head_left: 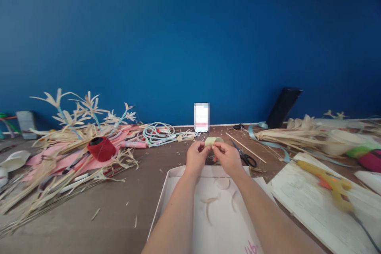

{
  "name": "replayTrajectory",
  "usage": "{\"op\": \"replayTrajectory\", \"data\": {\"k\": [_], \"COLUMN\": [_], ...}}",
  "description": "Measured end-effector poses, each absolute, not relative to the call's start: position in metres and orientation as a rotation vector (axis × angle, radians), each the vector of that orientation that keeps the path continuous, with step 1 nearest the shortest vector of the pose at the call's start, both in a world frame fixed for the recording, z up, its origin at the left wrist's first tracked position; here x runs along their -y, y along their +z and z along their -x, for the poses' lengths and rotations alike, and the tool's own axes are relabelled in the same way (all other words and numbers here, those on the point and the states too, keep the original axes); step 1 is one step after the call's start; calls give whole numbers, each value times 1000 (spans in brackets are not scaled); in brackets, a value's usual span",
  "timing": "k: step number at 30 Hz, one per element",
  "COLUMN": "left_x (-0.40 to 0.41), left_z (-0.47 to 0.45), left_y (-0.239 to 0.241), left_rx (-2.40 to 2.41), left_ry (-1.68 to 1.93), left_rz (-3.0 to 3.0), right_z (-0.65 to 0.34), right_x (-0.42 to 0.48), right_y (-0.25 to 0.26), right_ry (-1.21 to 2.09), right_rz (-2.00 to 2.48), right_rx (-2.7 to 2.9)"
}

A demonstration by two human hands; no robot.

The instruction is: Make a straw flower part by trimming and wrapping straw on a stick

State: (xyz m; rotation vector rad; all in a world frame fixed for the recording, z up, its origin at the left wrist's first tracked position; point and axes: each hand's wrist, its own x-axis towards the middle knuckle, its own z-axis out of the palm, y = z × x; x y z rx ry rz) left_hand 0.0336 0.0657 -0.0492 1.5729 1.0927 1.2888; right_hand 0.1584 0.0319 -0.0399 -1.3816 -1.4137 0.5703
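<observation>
My left hand (196,156) and my right hand (228,156) meet above the far edge of a shallow white box (171,190). Both pinch a small pale strip of dried leaf (213,141), which curls between the fingertips. Several curved leaf trimmings (212,202) lie inside the box under my forearms. Black-handled scissors (245,156) lie on the brown table just right of my right hand.
Dried leaf flowers on blue stems (86,113), a red thread spool (101,148) and pink sheets lie left. A coiled pale cable (156,133) and a phone (201,117) stand by the blue wall. A yellow glue gun (329,182) rests on a white board, right.
</observation>
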Motion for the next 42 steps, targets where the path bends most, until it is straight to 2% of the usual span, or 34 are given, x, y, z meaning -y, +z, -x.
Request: {"op": "replayTrajectory", "data": {"k": [13, 20, 32, 37, 42], "left_x": [-63, -62, -55, -55, -59], "left_z": [-36, -37, -37, -37, -33], "left_y": [-49, -47, -43, -42, -42], "left_rx": [-1133, -1159, -1123, -1074, -1126], "left_ry": [1306, 1277, 1414, 1426, 1436], "left_rz": [-1681, -1706, -1763, -1755, -1452], "right_z": [-154, -157, -148, -159, -186], "right_x": [-32, -31, -29, -34, -41], "right_y": [-40, -42, -40, -37, -37], "right_ry": [557, 420, 372, 386, 596], "right_rz": [1462, 1514, 1561, 1609, 1415], "right_rx": [1369, 1490, 1414, 1253, 773]}}
